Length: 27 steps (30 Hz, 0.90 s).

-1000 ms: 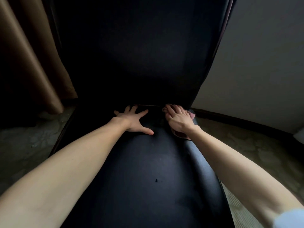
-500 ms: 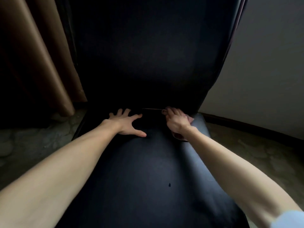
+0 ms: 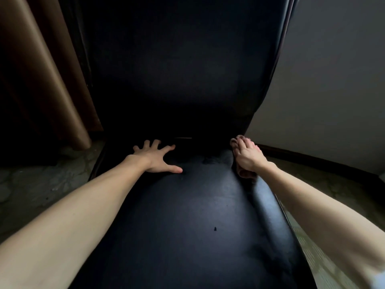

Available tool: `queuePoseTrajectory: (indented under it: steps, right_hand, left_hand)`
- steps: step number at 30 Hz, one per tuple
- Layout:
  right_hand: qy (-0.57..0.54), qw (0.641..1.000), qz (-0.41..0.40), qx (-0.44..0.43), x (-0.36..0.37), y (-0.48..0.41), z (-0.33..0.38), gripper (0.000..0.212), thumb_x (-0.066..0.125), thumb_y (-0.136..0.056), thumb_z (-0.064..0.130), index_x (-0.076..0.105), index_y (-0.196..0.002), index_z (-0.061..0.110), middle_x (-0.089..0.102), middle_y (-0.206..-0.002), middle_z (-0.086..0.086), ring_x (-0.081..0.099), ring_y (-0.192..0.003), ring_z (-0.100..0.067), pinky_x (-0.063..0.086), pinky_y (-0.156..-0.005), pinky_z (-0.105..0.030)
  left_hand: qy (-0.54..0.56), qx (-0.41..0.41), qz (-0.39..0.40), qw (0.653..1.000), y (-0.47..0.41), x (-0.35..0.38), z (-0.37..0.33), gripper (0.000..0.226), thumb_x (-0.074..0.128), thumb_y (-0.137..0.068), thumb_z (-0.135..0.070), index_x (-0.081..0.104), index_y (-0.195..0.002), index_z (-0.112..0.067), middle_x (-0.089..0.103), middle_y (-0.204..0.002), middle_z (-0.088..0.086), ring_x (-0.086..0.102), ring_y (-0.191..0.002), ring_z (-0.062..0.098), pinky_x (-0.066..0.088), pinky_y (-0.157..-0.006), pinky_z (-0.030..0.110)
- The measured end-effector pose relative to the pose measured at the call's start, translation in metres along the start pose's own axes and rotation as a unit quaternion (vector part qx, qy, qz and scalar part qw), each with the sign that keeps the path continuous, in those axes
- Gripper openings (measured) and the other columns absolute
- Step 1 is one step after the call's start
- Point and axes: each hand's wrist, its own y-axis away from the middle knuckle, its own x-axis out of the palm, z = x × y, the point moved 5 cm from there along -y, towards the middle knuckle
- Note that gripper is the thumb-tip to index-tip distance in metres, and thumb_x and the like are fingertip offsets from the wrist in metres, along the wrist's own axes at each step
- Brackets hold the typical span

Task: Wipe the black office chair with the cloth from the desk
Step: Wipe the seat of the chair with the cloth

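Head view: one black office chair [image 3: 198, 205]. Right hand [image 3: 248, 157] is at the seat's rear right corner, by the edge, fingers fairly straight, pressing one pinkish cloth [image 3: 245, 174]. Left hand [image 3: 155, 158] is splayed flat at rear left, holding nothing. Mid-seat is free. Curtain [image 3: 41, 80] is left, wall [image 3: 333, 80] right.

Brown curtain [image 3: 41, 80] hangs at left, pale wall [image 3: 333, 80] with dark baseboard [image 3: 312, 159] at right, patterned floor [image 3: 41, 184] below.
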Motion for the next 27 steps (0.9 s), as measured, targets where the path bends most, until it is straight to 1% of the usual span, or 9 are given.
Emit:
queuePoseTrajectory:
  steps: [2, 5, 7, 10, 14, 17, 19, 24, 27]
  right_hand:
    - [0.009, 1.000, -0.004, -0.029, 0.000, 0.004, 0.011, 0.054, 0.026, -0.103, 0.038, 0.020, -0.152, 0.016, 0.013, -0.160, -0.011, 0.008, -0.147, -0.027, 0.010, -0.118, -0.039]
    - [0.013, 0.998, -0.011, -0.064, 0.001, 0.009, 0.033, 0.052, 0.029, -0.103, 0.033, 0.017, -0.153, 0.022, 0.009, -0.161, -0.005, 0.002, -0.148, -0.021, 0.009, -0.115, -0.040]
    - [0.013, 0.996, -0.015, -0.088, 0.004, 0.008, 0.050, 0.051, 0.031, -0.103, 0.030, 0.020, -0.152, 0.020, 0.014, -0.160, -0.004, 0.007, -0.147, -0.021, 0.009, -0.112, -0.031]
    - [0.007, 0.991, -0.009, -0.130, 0.019, 0.001, 0.085, 0.051, 0.031, -0.103, 0.031, 0.023, -0.151, 0.017, 0.020, -0.159, -0.005, 0.014, -0.146, -0.024, 0.010, -0.117, -0.034]
    - [-0.037, 0.990, 0.016, -0.135, 0.027, -0.003, 0.115, 0.049, 0.028, -0.104, 0.032, 0.023, -0.152, 0.023, 0.018, -0.159, 0.002, 0.013, -0.147, -0.019, 0.006, -0.116, -0.032]
    - [-0.052, 0.986, 0.025, -0.153, 0.018, 0.002, 0.101, 0.048, 0.027, -0.104, 0.034, 0.026, -0.151, 0.023, 0.020, -0.159, 0.005, 0.012, -0.147, -0.016, 0.005, -0.115, -0.027]
    - [-0.030, 0.984, 0.033, -0.171, 0.017, 0.006, 0.090, 0.050, 0.026, -0.105, 0.034, 0.022, -0.152, 0.020, 0.017, -0.160, 0.005, 0.010, -0.148, -0.016, 0.004, -0.116, -0.026]
    - [-0.031, 0.989, 0.015, -0.143, 0.026, -0.002, 0.101, 0.051, 0.026, -0.104, 0.036, 0.022, -0.152, 0.019, 0.020, -0.159, 0.002, 0.011, -0.148, -0.019, 0.006, -0.117, -0.031]
    - [-0.027, 0.985, 0.028, -0.167, 0.033, -0.011, 0.135, 0.050, 0.027, -0.103, 0.032, 0.023, -0.152, 0.020, 0.021, -0.159, 0.001, 0.015, -0.147, -0.020, 0.006, -0.118, -0.032]
  left_hand:
    - [-0.003, 0.002, 0.004, 1.000, 0.000, 0.000, -0.001, 0.101, 0.048, -0.069, -0.087, 0.004, -0.151, -0.048, -0.005, -0.163, 0.006, -0.009, -0.147, 0.038, 0.005, -0.113, 0.064]
    - [-0.010, 0.003, 0.002, 1.000, 0.000, 0.001, -0.001, 0.100, 0.047, -0.070, -0.087, 0.002, -0.151, -0.048, -0.005, -0.163, 0.006, -0.008, -0.147, 0.038, 0.005, -0.113, 0.064]
    - [-0.011, 0.005, 0.000, 1.000, 0.000, 0.001, -0.001, 0.100, 0.045, -0.070, -0.088, 0.001, -0.151, -0.048, -0.006, -0.163, 0.006, -0.009, -0.147, 0.037, 0.004, -0.113, 0.064]
    - [-0.012, 0.008, 0.001, 1.000, 0.000, 0.002, -0.001, 0.099, 0.043, -0.071, -0.088, 0.000, -0.151, -0.048, -0.007, -0.163, 0.006, -0.010, -0.147, 0.037, 0.003, -0.113, 0.064]
    - [-0.022, 0.010, 0.005, 1.000, 0.000, 0.001, 0.001, 0.099, 0.042, -0.071, -0.089, -0.002, -0.151, -0.048, -0.007, -0.163, 0.006, -0.009, -0.147, 0.036, 0.004, -0.113, 0.064]
    - [-0.029, 0.016, 0.015, 0.999, -0.001, -0.004, 0.006, 0.097, 0.041, -0.072, -0.088, -0.003, -0.150, -0.050, -0.007, -0.163, 0.002, -0.008, -0.148, 0.034, 0.006, -0.114, 0.062]
    - [-0.034, 0.020, 0.016, 0.999, -0.001, -0.007, 0.011, 0.097, 0.042, -0.073, -0.087, -0.003, -0.150, -0.049, -0.008, -0.163, -0.001, -0.007, -0.149, 0.031, 0.007, -0.116, 0.058]
    - [-0.014, 0.014, -0.016, 1.000, 0.003, -0.001, 0.024, 0.104, 0.044, -0.070, -0.088, -0.002, -0.152, -0.043, -0.010, -0.163, 0.002, -0.008, -0.149, 0.028, 0.007, -0.119, 0.050]
    - [0.004, 0.001, -0.030, 1.000, 0.003, 0.001, 0.024, 0.116, 0.048, -0.068, -0.088, -0.003, -0.155, -0.030, -0.007, -0.163, 0.002, -0.005, -0.150, 0.026, 0.007, -0.120, 0.046]
